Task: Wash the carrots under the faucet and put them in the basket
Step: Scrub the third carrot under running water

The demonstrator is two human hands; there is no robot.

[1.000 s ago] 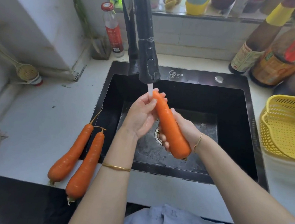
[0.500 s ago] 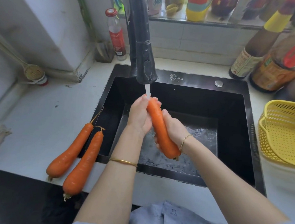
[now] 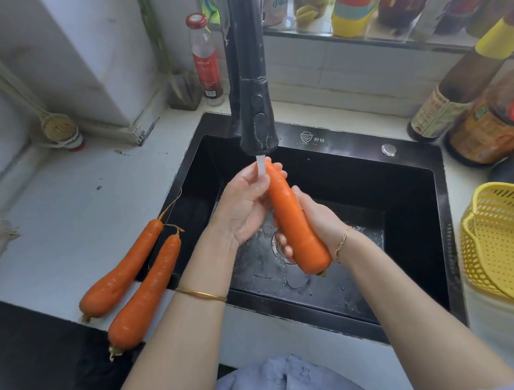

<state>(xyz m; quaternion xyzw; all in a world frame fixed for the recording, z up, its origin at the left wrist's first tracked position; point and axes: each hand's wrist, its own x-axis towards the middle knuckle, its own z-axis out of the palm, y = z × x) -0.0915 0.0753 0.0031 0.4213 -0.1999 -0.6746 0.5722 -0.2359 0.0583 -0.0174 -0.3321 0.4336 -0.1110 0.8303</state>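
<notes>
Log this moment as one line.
washing | right hand grips carrot under faucet stream | left hand holds its tip | two carrots on counter | basket: none visible

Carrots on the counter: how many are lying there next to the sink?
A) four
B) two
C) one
B: a first carrot and a second carrot lie side by side on the counter left of the sink; the third carrot is held under the faucet.
</notes>
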